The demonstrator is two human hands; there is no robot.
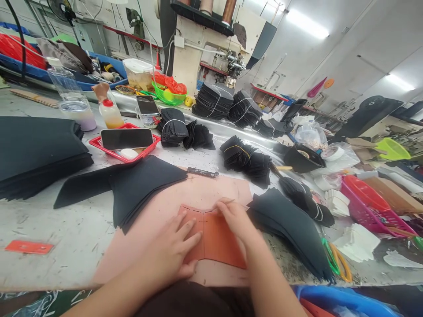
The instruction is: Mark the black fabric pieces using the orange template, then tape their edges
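An orange panel (218,240) with short slots along its curved top edge and a line down its middle lies on a pale pink sheet (224,187). My left hand (176,244) rests flat on the panel's left part, fingers spread. At the top right edge, my right hand (234,218) has its fingers pinched together; a thin tip shows by them, too small to name. Beside the sheet fan out dark fabric pieces on the left (145,185) and more dark pieces (291,229) on the right. A black marked strip (202,172) lies above the panel.
A red basket (95,141) holds a phone (127,139). Bundled black pieces (173,127) stand behind, before a sewing machine (188,61). Scissors with green and orange handles (343,264) lie at the right front edge. A pink basket (373,215) stands farther right.
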